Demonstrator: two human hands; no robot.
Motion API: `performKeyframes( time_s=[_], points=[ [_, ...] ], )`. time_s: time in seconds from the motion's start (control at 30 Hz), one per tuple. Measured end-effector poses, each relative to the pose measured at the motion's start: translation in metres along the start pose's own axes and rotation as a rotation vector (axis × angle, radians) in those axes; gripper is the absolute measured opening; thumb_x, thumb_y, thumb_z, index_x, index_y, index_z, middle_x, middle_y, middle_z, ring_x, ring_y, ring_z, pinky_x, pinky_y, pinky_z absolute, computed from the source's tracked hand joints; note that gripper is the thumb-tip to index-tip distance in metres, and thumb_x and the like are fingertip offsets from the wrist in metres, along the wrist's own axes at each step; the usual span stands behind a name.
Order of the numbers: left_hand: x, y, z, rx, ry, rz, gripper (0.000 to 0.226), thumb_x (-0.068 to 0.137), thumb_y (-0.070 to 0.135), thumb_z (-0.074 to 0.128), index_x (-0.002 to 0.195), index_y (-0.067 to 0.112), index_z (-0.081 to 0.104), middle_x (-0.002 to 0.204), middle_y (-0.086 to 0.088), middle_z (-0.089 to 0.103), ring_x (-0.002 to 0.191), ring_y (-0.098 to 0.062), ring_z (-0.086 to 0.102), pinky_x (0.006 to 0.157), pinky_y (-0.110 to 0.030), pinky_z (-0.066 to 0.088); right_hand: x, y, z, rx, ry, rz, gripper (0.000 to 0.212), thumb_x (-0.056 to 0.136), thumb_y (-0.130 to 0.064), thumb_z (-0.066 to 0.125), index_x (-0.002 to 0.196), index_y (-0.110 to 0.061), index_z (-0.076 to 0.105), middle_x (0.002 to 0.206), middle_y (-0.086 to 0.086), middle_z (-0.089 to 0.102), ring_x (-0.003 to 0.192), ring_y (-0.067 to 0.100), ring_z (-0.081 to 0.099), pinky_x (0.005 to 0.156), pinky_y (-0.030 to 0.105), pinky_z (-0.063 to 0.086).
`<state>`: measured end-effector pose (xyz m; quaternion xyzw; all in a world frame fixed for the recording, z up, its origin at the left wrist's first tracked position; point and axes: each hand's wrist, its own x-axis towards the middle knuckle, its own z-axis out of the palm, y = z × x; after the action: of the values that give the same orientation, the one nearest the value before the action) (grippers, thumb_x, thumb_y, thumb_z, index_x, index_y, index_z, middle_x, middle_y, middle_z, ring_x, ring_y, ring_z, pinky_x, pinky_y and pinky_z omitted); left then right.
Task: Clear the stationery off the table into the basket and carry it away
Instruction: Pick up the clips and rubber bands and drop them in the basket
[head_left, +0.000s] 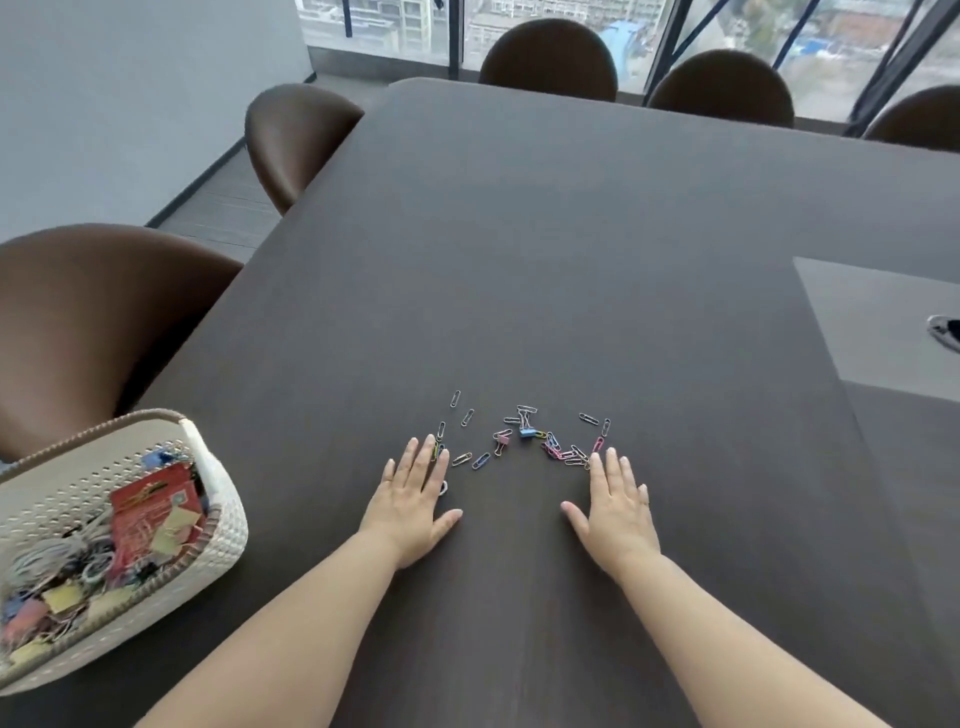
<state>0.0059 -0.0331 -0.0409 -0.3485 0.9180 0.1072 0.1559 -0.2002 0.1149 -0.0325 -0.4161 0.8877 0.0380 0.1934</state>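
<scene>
Several coloured paper clips (569, 454) lie scattered on the dark table (519, 260), along with a blue binder clip (527, 431) and a pink binder clip (502, 441). My left hand (415, 499) lies flat on the table, fingers spread, its fingertips over the left end of the clips. My right hand (618, 504) lies flat too, fingertips touching the right end of the clips. Neither hand holds anything. A cream perforated basket (228, 540) stands at the table's left front corner, holding a red packet, sticky notes, clips and rubber bands.
Brown chairs stand on the left (93, 322), at the far left corner (296, 140) and along the far edge (550, 60). A grey panel (878, 327) sits in the table at the right with a small dark object (945, 332) on it. Windows lie beyond.
</scene>
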Motion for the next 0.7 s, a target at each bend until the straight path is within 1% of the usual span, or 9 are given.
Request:
performKeyframes(
  time_s=[0.07,0.2,0.33,0.43,0.5,0.57,0.6,0.67,0.7],
  points=[
    [0.015,0.001,-0.002,0.007,-0.017,0.02,0.096,0.054,0.07,-0.024,0.135,0.017,-0.028,0.139,0.001,-0.038,0.134,-0.019,-0.031,0.112,-0.039,-0.009,0.013,0.003,0.002,0.001,0.003,0.01,0.078,0.094,-0.055,0.027,0.146,-0.012,-0.013,0.154,0.006,-0.018,0.142,0.022,-0.015,0.116,0.042,0.002],
    [0.046,-0.002,-0.009,-0.025,-0.004,0.035,0.108,0.038,0.076,-0.043,0.131,0.021,-0.031,0.139,0.0,-0.041,0.126,-0.017,-0.039,0.11,-0.037,-0.014,0.044,0.009,0.0,0.028,0.01,0.039,0.086,0.09,-0.063,0.024,0.143,-0.011,-0.02,0.153,0.007,-0.023,0.141,0.022,-0.019,0.116,0.043,-0.003],
    [0.08,-0.003,-0.017,-0.043,0.027,0.078,0.107,0.042,0.08,-0.036,0.132,0.023,-0.029,0.139,0.002,-0.039,0.129,-0.015,-0.037,0.11,-0.036,-0.015,0.074,0.009,-0.008,0.023,0.018,-0.005,0.092,0.083,-0.073,0.014,0.14,-0.013,-0.025,0.152,0.006,-0.025,0.14,0.019,-0.022,0.115,0.041,-0.008],
    [0.103,0.004,-0.022,-0.009,0.051,0.152,0.106,0.051,0.083,-0.027,0.136,0.02,-0.025,0.142,0.002,-0.034,0.132,-0.014,-0.032,0.11,-0.034,-0.015,0.087,0.002,-0.01,0.019,0.028,-0.168,0.101,0.062,-0.084,-0.012,0.135,-0.017,-0.028,0.15,0.0,-0.027,0.136,0.012,-0.028,0.112,0.035,-0.013],
    [0.11,0.007,-0.023,0.005,0.068,0.187,0.1,0.064,0.081,-0.01,0.141,0.018,-0.018,0.143,0.003,-0.03,0.133,-0.012,-0.03,0.11,-0.032,-0.014,0.09,-0.005,-0.011,0.009,0.03,-0.299,0.097,0.062,-0.083,-0.012,0.134,-0.019,-0.028,0.146,-0.003,-0.031,0.134,0.01,-0.03,0.111,0.031,-0.015],
    [0.112,0.006,-0.023,-0.002,0.11,0.234,0.091,0.074,0.071,0.007,0.146,0.015,-0.001,0.15,0.002,-0.015,0.136,-0.011,-0.018,0.114,-0.032,-0.004,0.093,-0.011,-0.01,-0.005,0.035,-0.403,0.091,0.066,-0.078,-0.005,0.136,-0.023,-0.025,0.145,-0.007,-0.031,0.135,0.011,-0.029,0.111,0.029,-0.015],
    [0.111,0.005,-0.022,-0.019,0.162,0.277,0.085,0.079,0.064,0.016,0.146,0.012,0.016,0.154,-0.002,0.003,0.139,-0.013,-0.004,0.115,-0.035,0.009,0.095,-0.013,-0.01,-0.011,0.044,-0.444,0.089,0.069,-0.078,-0.001,0.137,-0.024,-0.023,0.145,-0.008,-0.029,0.135,0.011,-0.027,0.112,0.029,-0.014],
    [0.106,0.003,-0.016,-0.094,0.246,0.375,0.064,0.087,0.049,0.032,0.133,0.006,0.046,0.144,-0.01,0.04,0.135,-0.02,0.03,0.105,-0.044,0.036,0.1,-0.018,-0.007,-0.034,0.059,-0.526,0.081,0.08,-0.072,0.008,0.14,-0.024,-0.016,0.148,-0.009,-0.022,0.137,0.012,-0.023,0.114,0.03,-0.009],
    [0.104,0.001,-0.012,-0.133,0.292,0.417,0.055,0.09,0.042,0.035,0.126,0.006,0.054,0.137,-0.01,0.048,0.13,-0.022,0.04,0.101,-0.044,0.04,0.101,-0.02,-0.005,-0.041,0.067,-0.565,0.075,0.085,-0.064,0.012,0.144,-0.022,-0.008,0.151,-0.008,-0.014,0.14,0.014,-0.016,0.115,0.032,-0.004]
  ],
)
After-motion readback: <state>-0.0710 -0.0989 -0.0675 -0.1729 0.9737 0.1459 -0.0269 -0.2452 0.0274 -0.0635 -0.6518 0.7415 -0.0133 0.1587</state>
